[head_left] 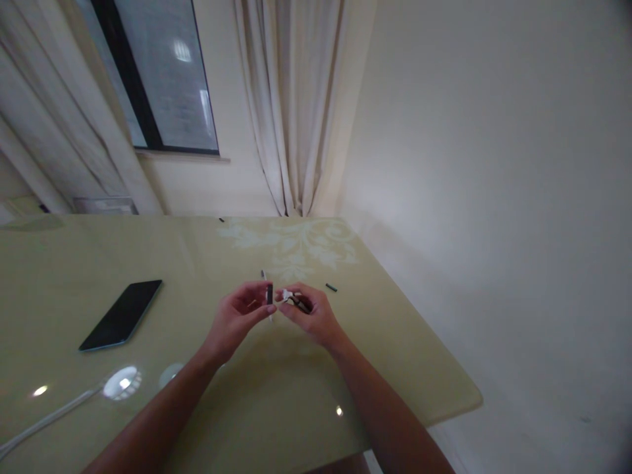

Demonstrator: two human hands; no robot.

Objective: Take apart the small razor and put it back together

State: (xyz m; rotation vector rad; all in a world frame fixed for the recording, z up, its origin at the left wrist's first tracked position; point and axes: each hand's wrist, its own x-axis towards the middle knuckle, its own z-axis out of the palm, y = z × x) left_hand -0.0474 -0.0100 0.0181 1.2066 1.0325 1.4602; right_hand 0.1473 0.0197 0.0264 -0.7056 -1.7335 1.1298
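Near the middle of the table, my left hand (241, 311) pinches a small dark piece (269, 294) upright between its fingertips. Just to the right, my right hand (313, 315) is closed around a small white and black object (291, 298), partly hidden by its fingers. The two hands are close together, with a narrow gap between their fingertips. Behind the left fingertips a thin pen-like stick (263, 275) shows in part. A short dark piece (331, 288) lies on the table to the right of my right hand.
The glossy yellowish table (395, 349) ends at a slanting right edge beside the wall. A black tablet (122, 315) lies at the left. A white cable (54, 416) crosses the lower left. Another small dark piece (222, 220) is near the far edge, below the curtains (296, 99).
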